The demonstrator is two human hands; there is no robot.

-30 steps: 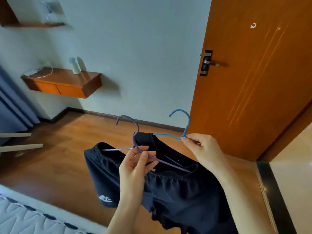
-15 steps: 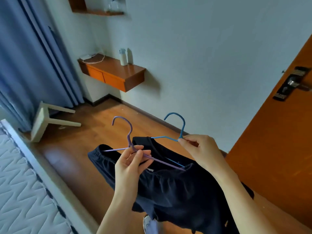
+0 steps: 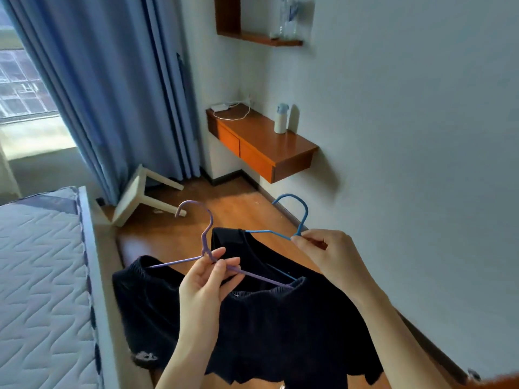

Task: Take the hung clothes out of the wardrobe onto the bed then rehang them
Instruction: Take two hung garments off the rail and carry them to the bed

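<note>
Two wire hangers carry dark navy clothes in front of me. My left hand (image 3: 206, 279) pinches the neck of a purple hanger (image 3: 206, 234), from which dark shorts (image 3: 157, 310) with an elastic waistband hang. My right hand (image 3: 328, 254) pinches the neck of a blue hanger (image 3: 297, 217), which holds another dark garment (image 3: 295, 332) hanging behind and to the right. The bed (image 3: 42, 290), a bare quilted white mattress, lies at the lower left. The wardrobe is out of view.
A white stool (image 3: 140, 197) lies tipped on the wooden floor by the blue curtain (image 3: 112, 94). A floating wooden desk (image 3: 261, 147) with a white bottle (image 3: 280, 119) juts from the wall (image 3: 407, 136). A wall shelf (image 3: 252, 26) hangs above it.
My view has swung left, from the orange door to the curtain, window and bed. Both hands keep the same hold on the two hangers.
</note>
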